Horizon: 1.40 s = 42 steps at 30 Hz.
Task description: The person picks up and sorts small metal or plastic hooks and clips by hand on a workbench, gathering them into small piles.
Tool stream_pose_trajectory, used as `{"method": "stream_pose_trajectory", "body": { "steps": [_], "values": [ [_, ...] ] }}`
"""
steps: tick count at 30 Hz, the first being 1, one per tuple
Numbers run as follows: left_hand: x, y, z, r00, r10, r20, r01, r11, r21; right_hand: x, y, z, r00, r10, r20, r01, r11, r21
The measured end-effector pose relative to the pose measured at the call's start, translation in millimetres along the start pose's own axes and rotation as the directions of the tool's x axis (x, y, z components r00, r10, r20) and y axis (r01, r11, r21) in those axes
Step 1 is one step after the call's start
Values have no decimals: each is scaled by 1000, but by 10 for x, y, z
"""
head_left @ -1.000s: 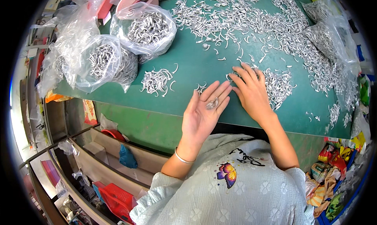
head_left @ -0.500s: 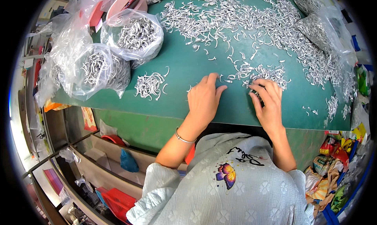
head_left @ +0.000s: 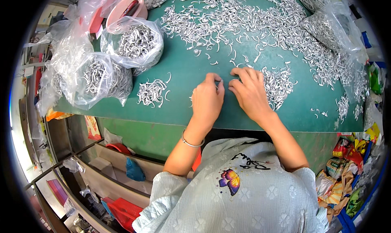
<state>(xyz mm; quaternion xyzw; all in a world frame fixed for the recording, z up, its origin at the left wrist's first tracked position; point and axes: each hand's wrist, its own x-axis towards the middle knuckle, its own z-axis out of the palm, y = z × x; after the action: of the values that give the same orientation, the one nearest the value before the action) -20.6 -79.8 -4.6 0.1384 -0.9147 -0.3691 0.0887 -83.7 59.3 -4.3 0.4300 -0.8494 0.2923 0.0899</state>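
My left hand (head_left: 207, 96) rests over the green table with its fingers curled and the thumb close to the index finger. What it holds, if anything, is hidden; a small silver piece peeks out at its left edge. Facing it across a narrow gap is my right hand (head_left: 250, 92), its fingers bent, thumb and index fingertips apart, nothing visible between them. Touching the right hand's outer side lies a pile of small curved silver metal pieces (head_left: 279, 86). A smaller pile of the same curved pieces (head_left: 151, 92) lies left of my left hand.
Many more curved pieces (head_left: 228, 19) spread across the far and right table. Open clear bags of pieces (head_left: 140, 41) stand at the left, a pink basin (head_left: 136, 7) behind them. Filled bags (head_left: 326, 29) lie at the right. Below are a shelf (head_left: 116, 168) and a red basket (head_left: 124, 212).
My right hand has moved left, from the near pile toward my left hand. My left hand's fingers have curled in more. The view has shifted slightly.
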Motion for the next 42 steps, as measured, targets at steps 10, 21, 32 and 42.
{"method": "stream_pose_trajectory", "body": {
  "steps": [10,21,32,42],
  "values": [
    [-332,47,20,702,153,695,701,-319,-638,-321,-335,-433,983,183,-8,-164,901,403],
    [-239,325,74,699,-22,715,715,34,-698,-832,607,-1040,777,550,-308,-588,808,-41],
    [-181,591,369,828,-210,520,555,441,-705,-985,864,-1109,752,654,87,-347,279,895],
    [176,783,699,994,111,17,-109,990,-85,-419,1117,-1109,726,657,200,-660,586,470]
  ]
}}
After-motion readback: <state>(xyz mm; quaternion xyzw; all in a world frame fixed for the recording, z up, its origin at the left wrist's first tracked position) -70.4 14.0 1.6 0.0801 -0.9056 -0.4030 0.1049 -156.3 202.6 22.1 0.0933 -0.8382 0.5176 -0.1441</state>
